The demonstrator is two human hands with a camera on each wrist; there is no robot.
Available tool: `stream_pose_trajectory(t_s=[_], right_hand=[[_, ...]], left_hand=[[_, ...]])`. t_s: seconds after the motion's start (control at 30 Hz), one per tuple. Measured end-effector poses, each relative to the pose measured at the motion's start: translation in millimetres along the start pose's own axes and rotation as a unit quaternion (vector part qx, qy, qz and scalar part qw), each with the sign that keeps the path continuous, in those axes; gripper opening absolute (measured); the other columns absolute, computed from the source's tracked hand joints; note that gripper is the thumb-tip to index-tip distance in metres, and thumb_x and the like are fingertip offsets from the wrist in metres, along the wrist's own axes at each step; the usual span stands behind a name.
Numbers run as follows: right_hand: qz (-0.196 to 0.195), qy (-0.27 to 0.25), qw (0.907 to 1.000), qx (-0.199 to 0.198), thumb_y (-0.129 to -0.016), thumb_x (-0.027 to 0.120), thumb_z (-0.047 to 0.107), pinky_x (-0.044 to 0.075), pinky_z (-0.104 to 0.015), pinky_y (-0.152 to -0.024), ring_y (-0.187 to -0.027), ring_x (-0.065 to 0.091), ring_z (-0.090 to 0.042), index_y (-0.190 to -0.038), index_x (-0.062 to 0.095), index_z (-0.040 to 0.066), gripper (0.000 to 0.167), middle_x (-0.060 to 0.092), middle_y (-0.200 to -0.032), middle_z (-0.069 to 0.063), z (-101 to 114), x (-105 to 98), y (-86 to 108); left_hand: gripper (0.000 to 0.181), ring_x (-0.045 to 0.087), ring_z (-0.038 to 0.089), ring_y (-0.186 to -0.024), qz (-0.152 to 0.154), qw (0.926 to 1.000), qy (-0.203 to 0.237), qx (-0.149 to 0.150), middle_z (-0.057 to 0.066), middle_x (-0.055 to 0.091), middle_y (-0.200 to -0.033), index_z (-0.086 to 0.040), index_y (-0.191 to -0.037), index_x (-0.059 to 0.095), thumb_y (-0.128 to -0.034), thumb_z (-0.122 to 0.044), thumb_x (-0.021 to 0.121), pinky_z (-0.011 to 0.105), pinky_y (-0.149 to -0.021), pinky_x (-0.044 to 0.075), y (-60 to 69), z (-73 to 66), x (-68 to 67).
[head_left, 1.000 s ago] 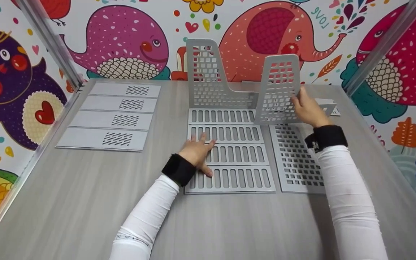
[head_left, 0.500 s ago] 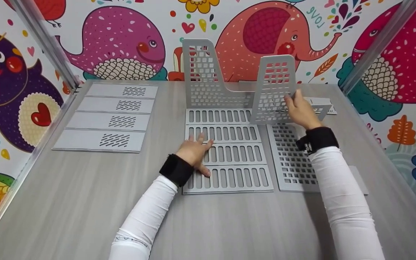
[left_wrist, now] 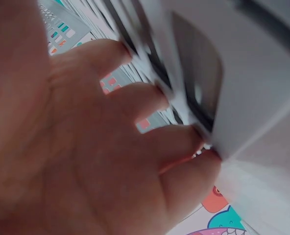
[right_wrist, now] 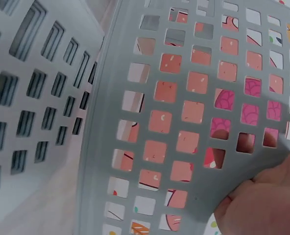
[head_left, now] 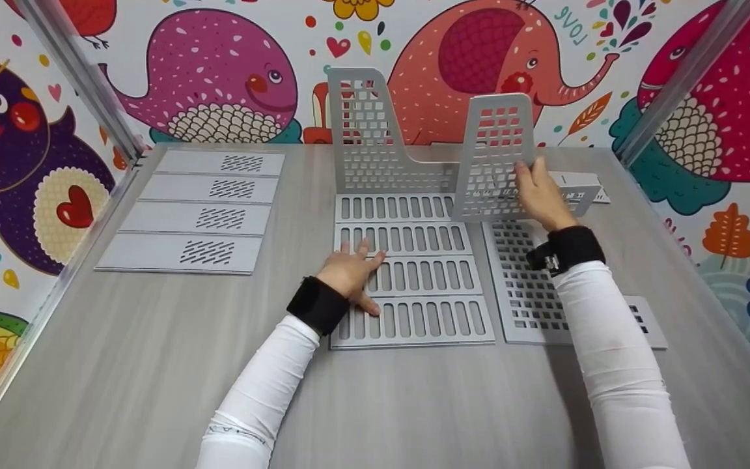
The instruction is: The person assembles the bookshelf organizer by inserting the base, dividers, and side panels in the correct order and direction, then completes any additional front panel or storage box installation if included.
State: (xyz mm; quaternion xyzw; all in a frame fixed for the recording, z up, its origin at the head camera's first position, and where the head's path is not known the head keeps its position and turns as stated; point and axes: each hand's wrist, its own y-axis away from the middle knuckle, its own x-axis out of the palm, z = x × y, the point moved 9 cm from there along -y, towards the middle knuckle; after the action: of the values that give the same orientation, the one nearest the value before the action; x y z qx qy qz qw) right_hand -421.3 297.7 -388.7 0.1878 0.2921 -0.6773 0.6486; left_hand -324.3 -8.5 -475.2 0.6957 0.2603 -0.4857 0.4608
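Note:
My left hand (head_left: 349, 277) lies with spread fingers on the left part of several overlapping grey slotted panels (head_left: 440, 342). In the left wrist view its fingertips touch the slotted surface, which is blurred. With my right hand (head_left: 544, 195) I grip the right edge of an upright grey plastic panel (head_left: 465, 176) with square holes. That panel stands at the right end of a second upright perforated panel (head_left: 342, 130), which has a curved cut-out. Whether the two are joined cannot be made out. In the right wrist view the gripped panel (right_wrist: 199, 196) fills the middle, with my thumb side at lower right.
Flat panels with square holes (head_left: 502, 312) lie to the right, partly under my right forearm. Behind my right hand is another grey piece (head_left: 580, 182). Overlapping smooth panels with slanted slits (head_left: 173, 215) lie on the left of the table. A patterned wall stands behind.
My right forearm has shifted slightly left, uncovering the corner of a flat panel at the right. The left hand stays in place, and the view has shifted a little.

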Motion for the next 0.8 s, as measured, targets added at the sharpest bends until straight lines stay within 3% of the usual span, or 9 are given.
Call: stream_pose_trajectory(t_s=[0.57,0.7,0.8], right_hand=[[-0.008,-0.062,0.998,0.011,-0.109,0.023,0.038,0.028,-0.032,-0.08,-0.091,0.033,-0.022,-0.102,0.03,0.012,0.028,0.029,-0.096,-0.005,-1.5,6.3,-1.3],[0.013,-0.081,0.9964,0.022,-0.11,0.024,0.037,0.031,-0.031,-0.083,-0.096,0.036,-0.022,-0.104,0.033,0.013,0.026,0.034,-0.1,-0.006,5.8,24.8,-2.8],[0.036,-0.072,0.9968,0.004,-0.11,0.026,0.035,0.036,-0.032,-0.083,-0.097,0.041,-0.025,-0.107,0.035,0.01,0.027,0.038,-0.1,-0.007,20.2,46.2,-4.2]], left_hand=[[0.118,0.016,0.061,-0.146,-0.002,0.9998,-0.002,0.022,0.016,0.015,-0.168,-0.014,-0.161,0.022,-0.0703,-0.055,0.085,0.059,-0.119,0.03,-1.0,-2.6,0.2],[0.117,0.015,0.059,-0.147,0.009,0.9998,-0.001,0.017,0.014,0.013,-0.169,-0.016,-0.161,0.021,-0.0716,-0.055,0.084,0.058,-0.121,0.027,-3.7,-1.5,3.0],[0.117,0.014,0.059,-0.147,0.014,0.9998,0.003,0.016,0.013,0.012,-0.169,-0.016,-0.162,0.02,-0.072,-0.056,0.083,0.057,-0.122,0.026,-5.6,-3.0,4.5]])
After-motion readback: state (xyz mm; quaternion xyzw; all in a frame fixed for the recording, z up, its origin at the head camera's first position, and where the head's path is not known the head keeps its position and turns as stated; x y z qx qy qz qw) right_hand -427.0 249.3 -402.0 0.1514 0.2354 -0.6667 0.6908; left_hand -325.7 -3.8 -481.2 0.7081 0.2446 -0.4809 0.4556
